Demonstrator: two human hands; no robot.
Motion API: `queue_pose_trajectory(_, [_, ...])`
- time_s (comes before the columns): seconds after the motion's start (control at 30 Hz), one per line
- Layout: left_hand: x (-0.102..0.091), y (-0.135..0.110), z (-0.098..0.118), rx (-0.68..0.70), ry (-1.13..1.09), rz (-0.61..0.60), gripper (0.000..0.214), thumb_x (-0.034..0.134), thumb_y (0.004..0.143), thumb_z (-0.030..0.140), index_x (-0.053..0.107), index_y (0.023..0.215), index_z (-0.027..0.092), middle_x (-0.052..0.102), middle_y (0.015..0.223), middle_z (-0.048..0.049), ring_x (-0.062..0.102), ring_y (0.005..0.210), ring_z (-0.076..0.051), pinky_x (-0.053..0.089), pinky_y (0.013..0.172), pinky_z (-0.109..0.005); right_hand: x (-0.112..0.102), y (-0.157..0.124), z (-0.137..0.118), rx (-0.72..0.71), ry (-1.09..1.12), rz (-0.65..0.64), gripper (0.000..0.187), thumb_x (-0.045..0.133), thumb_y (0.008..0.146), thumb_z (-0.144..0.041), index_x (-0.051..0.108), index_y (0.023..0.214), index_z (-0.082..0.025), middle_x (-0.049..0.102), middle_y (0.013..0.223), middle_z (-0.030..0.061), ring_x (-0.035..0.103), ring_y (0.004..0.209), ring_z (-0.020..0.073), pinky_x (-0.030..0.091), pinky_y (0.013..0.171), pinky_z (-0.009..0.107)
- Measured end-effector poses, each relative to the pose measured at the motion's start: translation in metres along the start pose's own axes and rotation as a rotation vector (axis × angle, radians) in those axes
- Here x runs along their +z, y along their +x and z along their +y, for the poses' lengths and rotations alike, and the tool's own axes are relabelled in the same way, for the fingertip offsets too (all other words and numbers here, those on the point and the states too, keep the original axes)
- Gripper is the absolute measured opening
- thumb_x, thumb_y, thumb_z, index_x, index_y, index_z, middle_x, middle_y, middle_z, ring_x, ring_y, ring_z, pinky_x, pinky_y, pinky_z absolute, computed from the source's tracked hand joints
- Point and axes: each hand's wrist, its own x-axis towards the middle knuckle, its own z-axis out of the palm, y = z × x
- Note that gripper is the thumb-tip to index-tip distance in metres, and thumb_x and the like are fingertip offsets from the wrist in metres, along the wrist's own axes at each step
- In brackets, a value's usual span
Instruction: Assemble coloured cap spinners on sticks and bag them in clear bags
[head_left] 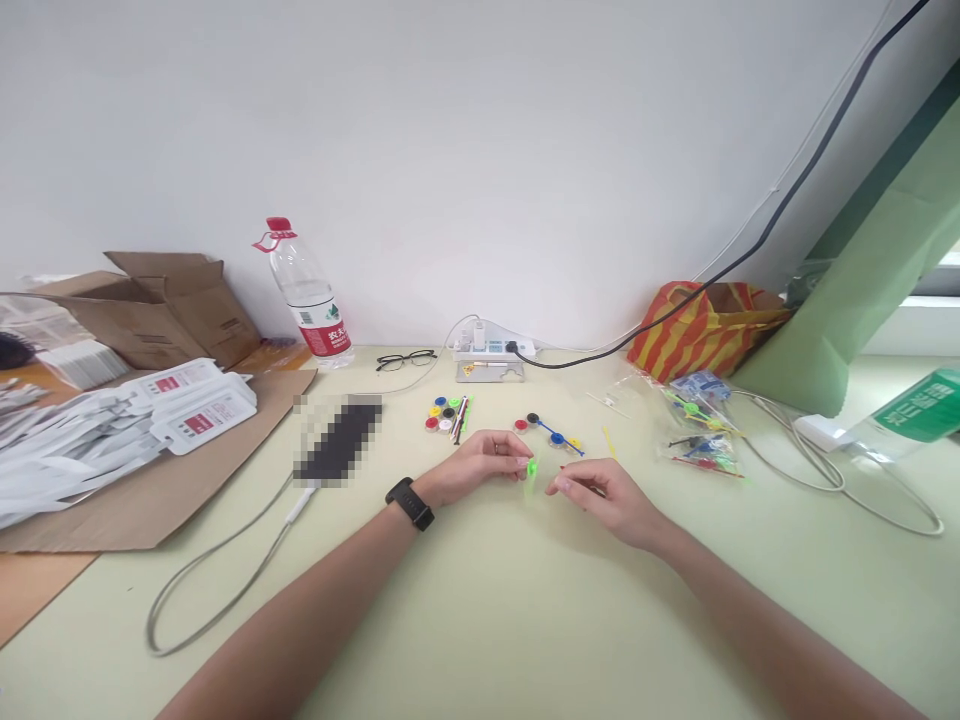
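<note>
A small bright green plastic disc piece (532, 467) is pinched between the thumb and fingers of my left hand (484, 468). A pale green smear hangs just below the disc, blurred as if part of it is in motion. Close by on the right is my right hand (611, 503), its fingers loosely curled and nothing visible in them. Just behind the hands lie a blue plastic piece with a long arm (557, 440), a black disc (533, 419) and a red disc (521, 425). A yellow piece (575, 444) is partly hidden beside them.
Several coloured discs (448, 413) and thin sticks lie left of centre. Clear bags of parts (701, 435) sit at right, near a striped bag (697, 325). A water bottle (311, 300), eyeglasses (406, 359), power strip (491, 348), cables and cardboard (187, 490) surround the workspace.
</note>
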Motion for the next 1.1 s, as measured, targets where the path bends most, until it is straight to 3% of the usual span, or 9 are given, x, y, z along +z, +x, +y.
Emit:
queue_pose_trajectory(0.1, [0.0,0.0,0.0,-0.013,0.009,-0.005,0.028,0.087,0.079,0.033,0.074,0.095,0.014,0.072,0.092,-0.0076,0.067,0.085,-0.015,0.05,0.083,-0.027,0.001,-0.001,0.0,0.007,0.025,0.012,0.049,0.053,0.097,-0.058,0.078,0.087,-0.017,0.04,0.063,-0.0013,0.038,0.06,0.0141,0.03,0.055,0.028])
queue_pose_trajectory(0.27, [0.0,0.0,0.001,0.0,0.01,-0.008,0.029,0.088,0.077,0.034,0.074,0.094,0.014,0.073,0.092,-0.0088,0.068,0.084,-0.016,0.05,0.083,-0.028,0.001,-0.001,0.0,0.02,0.023,0.02,0.049,0.054,0.097,-0.058,0.079,0.094,-0.016,0.049,0.068,0.0007,0.043,0.063,0.0151,0.034,0.057,0.027])
queue_pose_trajectory(0.63, [0.0,0.0,0.001,0.01,0.046,-0.023,0.028,0.087,0.078,0.033,0.075,0.095,0.014,0.073,0.093,-0.0084,0.066,0.082,-0.016,0.05,0.082,-0.028,0.003,0.002,0.002,0.033,0.012,-0.032,0.051,0.051,0.098,-0.06,0.073,0.082,-0.017,0.044,0.066,-0.0005,0.037,0.061,0.0142,0.03,0.056,0.027])
queue_pose_trajectory(0.77, [0.001,0.001,0.001,0.01,0.016,-0.016,0.029,0.088,0.076,0.032,0.074,0.092,0.014,0.073,0.091,-0.0076,0.066,0.082,-0.015,0.049,0.081,-0.029,0.003,0.002,0.004,0.035,-0.012,-0.003,0.05,0.051,0.098,-0.06,0.073,0.082,-0.017,0.049,0.069,0.0009,0.04,0.063,0.0149,0.032,0.056,0.028])
queue_pose_trajectory(0.97, [0.004,0.0,0.004,-0.002,0.012,-0.016,0.029,0.088,0.076,0.031,0.074,0.093,0.013,0.073,0.09,-0.0076,0.066,0.081,-0.015,0.05,0.08,-0.029,-0.006,0.001,0.001,0.032,-0.04,0.211,0.043,0.054,0.098,-0.055,0.073,0.112,-0.019,0.048,0.066,-0.0007,0.045,0.063,0.0168,0.037,0.059,0.03])
queue_pose_trajectory(1.1, [0.004,0.0,0.004,-0.005,0.002,-0.009,0.029,0.088,0.077,0.031,0.073,0.094,0.013,0.073,0.091,-0.0084,0.066,0.082,-0.016,0.05,0.08,-0.029,-0.005,0.001,-0.002,0.045,0.122,0.251,0.059,0.056,0.098,-0.052,0.049,0.148,-0.023,0.048,0.069,-0.0029,0.048,0.066,0.0166,0.042,0.065,0.03])
